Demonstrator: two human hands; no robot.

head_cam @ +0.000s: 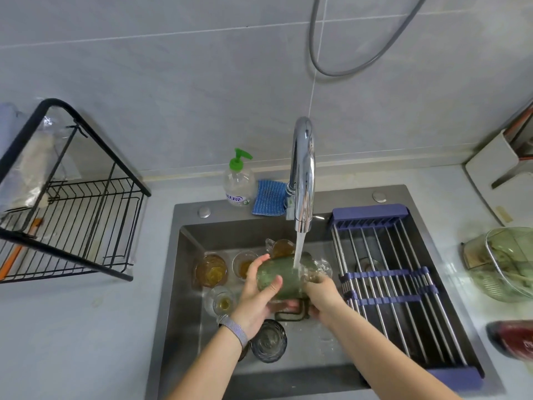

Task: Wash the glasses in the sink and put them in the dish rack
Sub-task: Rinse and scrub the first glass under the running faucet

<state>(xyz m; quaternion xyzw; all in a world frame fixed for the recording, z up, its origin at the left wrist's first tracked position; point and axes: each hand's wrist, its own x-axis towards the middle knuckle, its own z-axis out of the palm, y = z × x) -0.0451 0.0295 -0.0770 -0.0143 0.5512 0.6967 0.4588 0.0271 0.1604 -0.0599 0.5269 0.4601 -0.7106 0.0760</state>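
Note:
Over the grey sink (184, 272) I hold a green glass mug (284, 274) on its side under the running tap (302, 180). My left hand (259, 295) grips its base end, thumb on top. My right hand (321, 294) holds it near the rim, with the mug's handle hanging below. Water strikes the mug near its mouth. Several amber and clear glasses (210, 269) stand upright on the sink floor behind and to the left. A dark ribbed glass (268, 340) stands under my left wrist. The black wire dish rack (86, 215) stands on the counter at left.
A roll-up drying rack (389, 272) with purple ends covers the sink's right part. A soap bottle (238, 180) and a blue cloth (269, 197) sit behind the sink. A green glass bowl (507, 261) and a red item (513, 339) are on the right counter.

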